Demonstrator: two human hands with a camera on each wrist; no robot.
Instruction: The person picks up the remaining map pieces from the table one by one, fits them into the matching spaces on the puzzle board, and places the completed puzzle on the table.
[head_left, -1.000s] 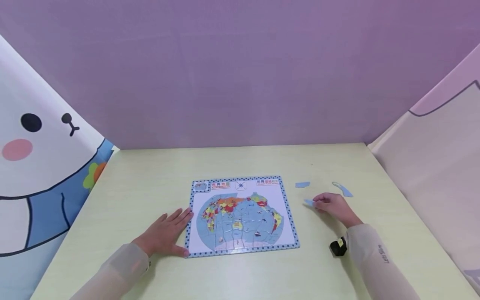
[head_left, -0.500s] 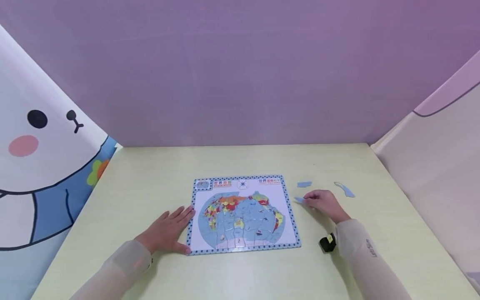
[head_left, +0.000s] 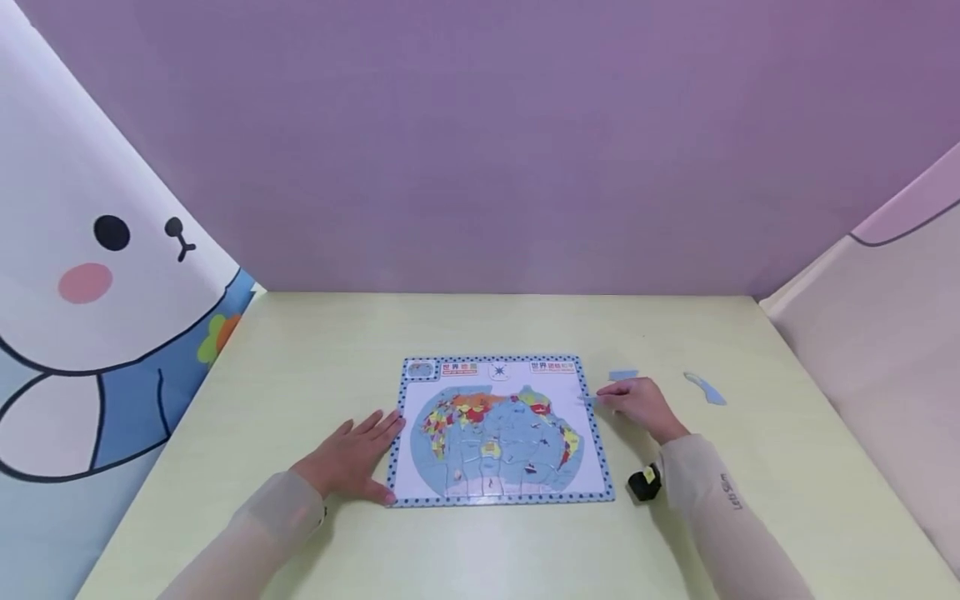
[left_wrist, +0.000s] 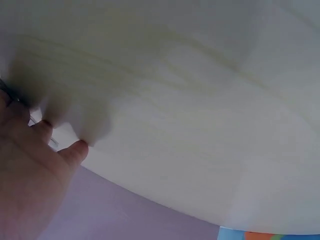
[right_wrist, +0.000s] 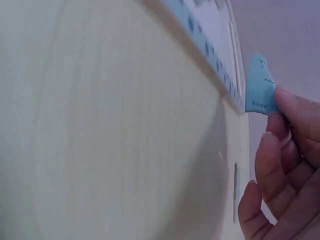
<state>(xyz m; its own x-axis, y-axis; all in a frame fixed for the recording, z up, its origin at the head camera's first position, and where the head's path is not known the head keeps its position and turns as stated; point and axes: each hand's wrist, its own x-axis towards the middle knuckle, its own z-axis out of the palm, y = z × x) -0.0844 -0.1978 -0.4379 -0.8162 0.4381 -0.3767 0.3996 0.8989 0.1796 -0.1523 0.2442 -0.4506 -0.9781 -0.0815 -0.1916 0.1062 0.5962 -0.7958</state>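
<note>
A world-map jigsaw board [head_left: 592, 442] with a dotted blue border lies flat on the table, most of its map filled with pieces. My left hand [head_left: 352, 458] rests at its left edge, fingers straight and spread; in the left wrist view the hand [left_wrist: 35, 165] shows at the left side. Between thumb and fingertips my right hand [head_left: 641, 406] pinches a light blue puzzle piece [right_wrist: 260, 87], held above the board's right border. The piece has small printed writing and a curved edge.
Behind the right hand lies a blue puzzle piece [head_left: 622, 375]. Farther right is a curved blue piece [head_left: 705, 389]. A black device [head_left: 644, 483] sits at the right wrist. A purple backdrop [head_left: 495, 150] stands along the table's far edge.
My right hand has carried the pinched puzzle piece left, from beside the board to over its right border. The left hand stays at the board's left edge. The whole head view has shifted slightly.
</note>
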